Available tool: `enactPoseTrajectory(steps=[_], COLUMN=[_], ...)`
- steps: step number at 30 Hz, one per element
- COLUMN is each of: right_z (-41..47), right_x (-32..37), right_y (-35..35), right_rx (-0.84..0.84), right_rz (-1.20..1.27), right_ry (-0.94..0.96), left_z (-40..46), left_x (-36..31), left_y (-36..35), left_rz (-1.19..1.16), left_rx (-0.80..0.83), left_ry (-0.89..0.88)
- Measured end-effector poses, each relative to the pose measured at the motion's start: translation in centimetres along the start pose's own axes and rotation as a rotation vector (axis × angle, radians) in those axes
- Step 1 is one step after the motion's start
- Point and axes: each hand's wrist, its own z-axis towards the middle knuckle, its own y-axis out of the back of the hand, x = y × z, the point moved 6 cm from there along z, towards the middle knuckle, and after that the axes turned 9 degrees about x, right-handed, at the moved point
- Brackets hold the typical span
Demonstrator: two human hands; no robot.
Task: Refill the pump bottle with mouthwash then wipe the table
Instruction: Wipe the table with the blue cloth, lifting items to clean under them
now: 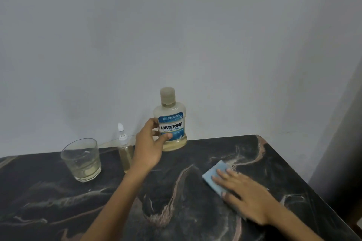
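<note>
While my left hand [150, 146] grips the capped mouthwash bottle [170, 123], my right hand [244, 191] presses flat on the blue sponge [212, 176]; refilling looks done, wiping the counter [176, 211] remains.

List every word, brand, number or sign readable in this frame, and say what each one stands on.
"LISTERINE": on the blue and white label of the mouthwash bottle, which the left hand grips.
"COOL MINT": on the same label, just below the brand.
The small white print in the blue band above the brand, and the fine lines below "COOL MINT", are too blurred to read.
No text shows on the pump bottle, the glass or the blue cloth.
</note>
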Motion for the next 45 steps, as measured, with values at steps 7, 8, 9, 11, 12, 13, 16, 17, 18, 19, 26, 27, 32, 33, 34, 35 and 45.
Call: enactPoseTrajectory(steps=[7, 8, 9, 11, 12, 13, 16, 17, 18, 19, 26, 27, 32, 33, 34, 35, 45], right_z=[11.9, 13.1, 13.8, 13.5, 12.3, 10.6, 3.7, 1.6, -0.2, -1.4, 2.1, 3.1, 1.3, 0.1, -0.9, -1.9, -4.7], right_x=[1.2, 2.9, 4.6, 7.6, 8.8, 9.7, 10.5, 9.6, 8.4, 6.8, -1.0, 0.0, 6.3, 6.6, 6.4, 5.8, 0.6], right_y=[0.8, 0.5, 0.3, -0.6, -1.2, -1.7, -3.5, -3.8, -3.9, -3.5, 1.8, 1.8, -2.4, -3.3, -3.8, -4.1, 1.1], right_rx=[0.052, 0.061, 0.063, 0.069, 0.067, 0.059, 0.067, 0.024, 0.007, 0.027, 0.011, 0.020, 0.015, 0.028, 0.027, 0.050, -0.091], right_rz=[-0.015, -0.017, -0.027, -0.047, -0.055, -0.053, -0.069, -0.125, -0.177, -0.133, 0.026, 0.019, 0.061, 0.037, -0.018, -0.090, 0.380], right_ry=[-0.309, -0.282, -0.238, -0.121, -0.033, 0.073, 0.356, 0.400, 0.395, 0.344, -0.156, -0.180, 0.164, 0.222, 0.260, 0.297, 0.011], left_z=[-0.8, -0.9, -1.1, -1.3, -1.4, -1.4, -1.3, -1.2, -1.1, -1.0, -0.6, -0.6, -0.7, -0.7, -0.7, -0.7, -0.9], left_x=[-0.8, -0.9, -1.0, -1.0, -0.9, -0.8, -0.2, 0.1, 0.3, 0.6, 1.5, 1.6, 2.4, 2.7, 3.0, 3.3, 5.1], left_y=[1.5, 1.6, 1.7, 1.6, 1.5, 1.4, 0.9, 0.8, 0.6, 0.4, -1.9, -2.5, -5.4, -5.8, -6.0, -6.2, -6.7], left_rz=[-0.033, -0.044, -0.055, -0.059, -0.060, -0.064, -0.066, -0.061, -0.056, -0.050, -0.073, -0.091, -0.156, -0.155, -0.149, -0.141, -0.135], left_rx=[-0.015, -0.018, -0.018, -0.002, 0.010, 0.019, 0.043, 0.048, 0.054, 0.061, 0.142, 0.159, 0.193, 0.198, 0.204, 0.209, 0.247], left_ry=[-0.008, -0.015, -0.023, -0.032, -0.034, -0.033, -0.022, -0.016, -0.008, 0.001, 0.035, 0.031, 0.032, 0.034, 0.038, 0.042, 0.096])
